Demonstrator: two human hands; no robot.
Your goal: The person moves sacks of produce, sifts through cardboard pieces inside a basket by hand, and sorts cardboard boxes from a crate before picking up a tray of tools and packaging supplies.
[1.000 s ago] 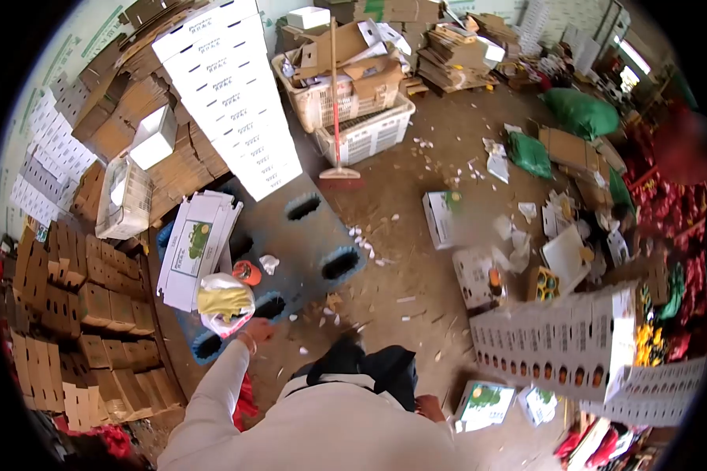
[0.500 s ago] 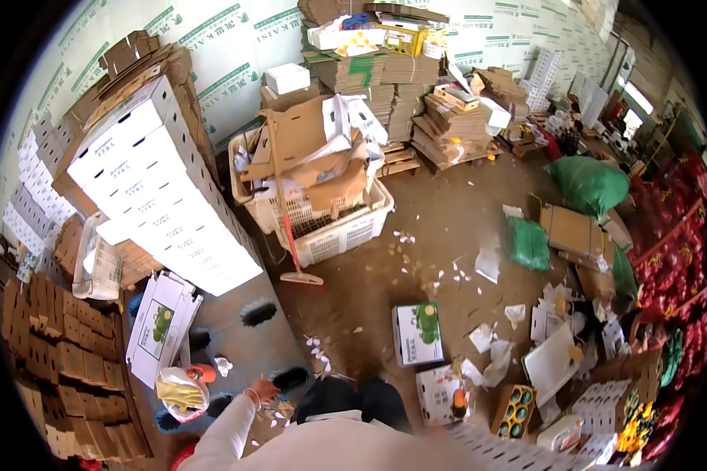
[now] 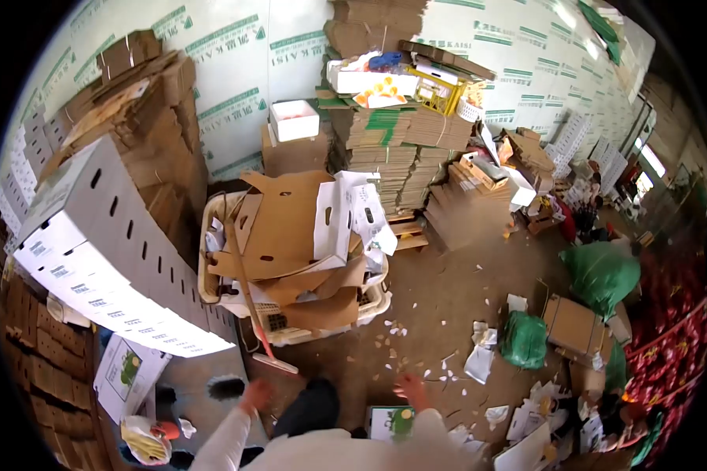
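Near the bottom edge of the dirt floor (image 3: 448,290), the left hand (image 3: 255,395) hung empty with its fingers loosely apart, just beside the head of a broom (image 3: 273,362) leaning against a white crate (image 3: 291,326) heaped with flattened cardboard (image 3: 287,235). The right hand (image 3: 411,388) was also empty and spread, just above a white box with a green print (image 3: 391,422) lying on the floor. A tall tilted stack of white boxes (image 3: 102,243) stood to the left, on a grey pallet (image 3: 204,385).
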